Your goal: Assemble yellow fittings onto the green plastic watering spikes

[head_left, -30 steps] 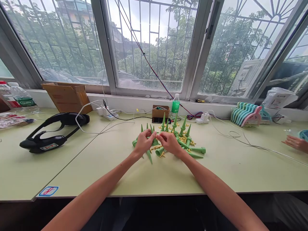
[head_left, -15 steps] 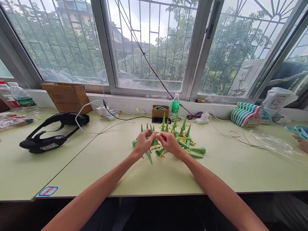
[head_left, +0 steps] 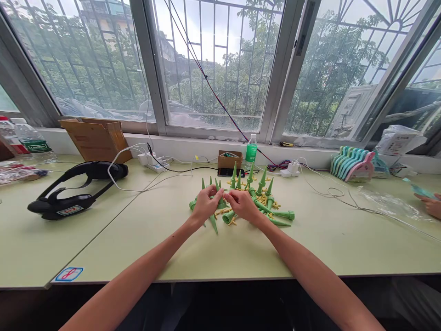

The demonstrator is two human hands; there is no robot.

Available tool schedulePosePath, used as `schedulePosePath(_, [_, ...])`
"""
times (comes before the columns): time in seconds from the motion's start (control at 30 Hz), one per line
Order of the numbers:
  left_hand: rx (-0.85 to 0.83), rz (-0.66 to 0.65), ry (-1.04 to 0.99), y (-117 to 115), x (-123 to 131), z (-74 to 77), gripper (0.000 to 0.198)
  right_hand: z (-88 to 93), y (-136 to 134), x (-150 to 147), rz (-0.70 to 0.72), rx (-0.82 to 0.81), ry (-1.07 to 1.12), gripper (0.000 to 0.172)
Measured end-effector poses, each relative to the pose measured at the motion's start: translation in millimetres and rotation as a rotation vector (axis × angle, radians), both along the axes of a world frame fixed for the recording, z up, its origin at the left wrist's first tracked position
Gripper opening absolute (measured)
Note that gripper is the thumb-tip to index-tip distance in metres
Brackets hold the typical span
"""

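Observation:
My left hand (head_left: 206, 202) and my right hand (head_left: 243, 204) meet over a pile of green and yellow plastic parts. Thumb and fingers of each are pinched together, fingertips almost touching. Whatever they hold is small and hidden by the fingers. Green pointed plastic spikes (head_left: 261, 183) with ribbed caps stand upright behind my right hand. More lie on their sides, such as one green spike (head_left: 213, 224) below my left hand and an open-ended green cone (head_left: 228, 217) between my wrists. Small yellow branched pieces (head_left: 263, 199) are scattered among them.
Behind the pile are a phone (head_left: 225, 173), a small cardboard box (head_left: 230, 161) and a green-labelled bottle (head_left: 251, 149). A black headset (head_left: 79, 191) lies left. Pastel hangers (head_left: 351, 164) and cables are on the right. Another person's hand (head_left: 430, 204) holds something turquoise at the right edge.
My two hands stay almost still, pinched at the same spot. At the right edge, the other person's hand and the turquoise thing have shifted, and the turquoise thing is blurred.

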State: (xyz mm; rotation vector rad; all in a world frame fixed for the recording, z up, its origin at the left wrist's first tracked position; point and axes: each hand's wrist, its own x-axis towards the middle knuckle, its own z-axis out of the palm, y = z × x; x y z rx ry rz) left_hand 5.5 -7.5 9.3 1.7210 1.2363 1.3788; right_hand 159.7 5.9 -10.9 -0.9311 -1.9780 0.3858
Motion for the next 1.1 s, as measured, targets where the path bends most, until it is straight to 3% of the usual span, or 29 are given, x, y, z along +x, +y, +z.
schedulePosePath(0.5, [0.013, 0.003, 0.013, 0.5, -0.9, -1.5, 0.034, 1.1, -2.0, 1.1, 0.034, -0.02, -0.012, 0.04])
schedulePosePath(1.1, [-0.002, 0.006, -0.006, 0.9, -0.4, -1.8, 0.038, -1.3, 0.9, -0.3, -0.023, -0.014, -0.048, 0.049])
